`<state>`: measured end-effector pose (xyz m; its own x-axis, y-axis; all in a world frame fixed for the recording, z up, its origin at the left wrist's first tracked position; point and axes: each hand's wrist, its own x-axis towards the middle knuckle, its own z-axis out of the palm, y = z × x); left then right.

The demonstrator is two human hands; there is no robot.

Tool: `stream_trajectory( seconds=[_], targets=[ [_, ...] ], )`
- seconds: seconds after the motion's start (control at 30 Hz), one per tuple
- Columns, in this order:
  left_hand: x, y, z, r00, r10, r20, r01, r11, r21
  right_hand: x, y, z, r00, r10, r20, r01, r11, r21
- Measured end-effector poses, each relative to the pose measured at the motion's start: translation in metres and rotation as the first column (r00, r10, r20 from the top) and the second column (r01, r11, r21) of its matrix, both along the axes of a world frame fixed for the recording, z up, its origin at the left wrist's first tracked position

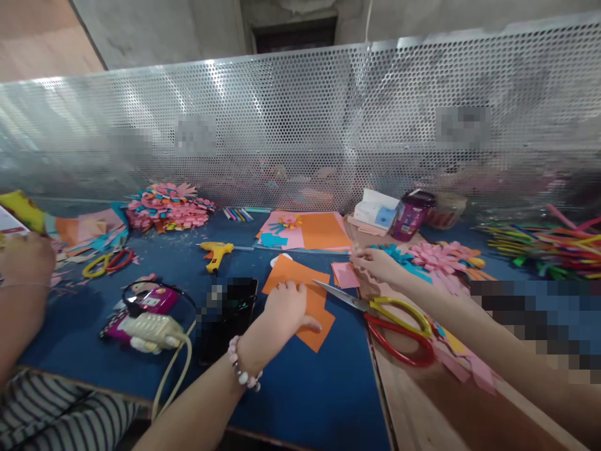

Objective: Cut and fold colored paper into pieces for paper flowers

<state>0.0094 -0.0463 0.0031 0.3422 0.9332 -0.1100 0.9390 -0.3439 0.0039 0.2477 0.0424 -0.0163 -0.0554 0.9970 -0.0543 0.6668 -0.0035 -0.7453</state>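
My left hand (287, 305) lies on a sheet of orange paper (300, 282) on the blue table top (300, 388), palm down, thumb spread to the right; a bead bracelet is on the wrist. My right hand (378, 262) reaches out to the left with fingers stretched, its tips just above a small pink paper piece (345, 274) and beside a teal paper flower (399, 254). Nothing shows in its grasp. Scissors (399, 326) with yellow and red handles lie open between my two arms, blades pointing toward the orange sheet.
A yellow glue gun (216, 252), stacked pink and orange sheets (319, 230), a tissue box (378, 210), a purple jar (413, 216), paper flowers (169, 205), colourful sticks (549, 244) and a perforated metal screen (300, 125) surround me. Another person's hand (23, 263) is at the left, near other scissors (107, 262).
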Motion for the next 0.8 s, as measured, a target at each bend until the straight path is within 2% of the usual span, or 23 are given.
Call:
stream_trajectory(
  seconds=[0.07, 0.13, 0.2, 0.23, 0.3, 0.37, 0.57, 0.7, 0.8],
  targets=[
    [0.000, 0.000, -0.001, 1.000, 0.002, 0.004, -0.002, 1.000, 0.011, -0.009, -0.017, 0.009, 0.996, 0.042, 0.081, -0.054, 0.987, 0.152],
    [-0.002, 0.001, -0.002, 1.000, 0.007, 0.011, -0.007, 1.000, 0.031, -0.019, -0.039, 0.013, 0.974, 0.128, 0.189, -0.183, 0.932, 0.314],
    [-0.004, 0.004, -0.003, 1.000, 0.019, 0.022, -0.020, 0.999, 0.045, -0.032, -0.064, 0.010, 0.947, 0.159, 0.279, -0.266, 0.876, 0.403],
    [-0.005, 0.006, -0.003, 0.999, 0.022, 0.028, -0.023, 0.999, 0.044, -0.039, -0.075, 0.007, 0.933, 0.204, 0.297, -0.320, 0.847, 0.424],
    [-0.008, 0.012, -0.003, 0.998, 0.045, 0.042, -0.046, 0.999, 0.013, -0.052, -0.096, -0.004, 0.878, 0.301, 0.373, -0.458, 0.755, 0.468],
    [-0.011, 0.019, -0.003, 0.999, 0.027, 0.029, -0.028, 0.999, 0.033, -0.064, -0.110, -0.013, 0.827, 0.321, 0.461, -0.529, 0.720, 0.448],
    [-0.016, 0.027, -0.003, 1.000, 0.002, -0.016, 0.000, 0.993, 0.120, -0.080, -0.121, -0.026, 0.780, 0.266, 0.566, -0.553, 0.717, 0.424],
    [-0.013, 0.023, 0.000, 0.999, 0.023, -0.047, -0.017, 0.990, 0.137, -0.082, -0.121, -0.029, 0.783, 0.268, 0.561, -0.553, 0.714, 0.431],
    [-0.012, 0.021, 0.003, 1.000, 0.000, -0.010, 0.001, 0.994, 0.113, -0.083, -0.123, -0.030, 0.807, 0.285, 0.518, -0.531, 0.735, 0.423]
  ],
)
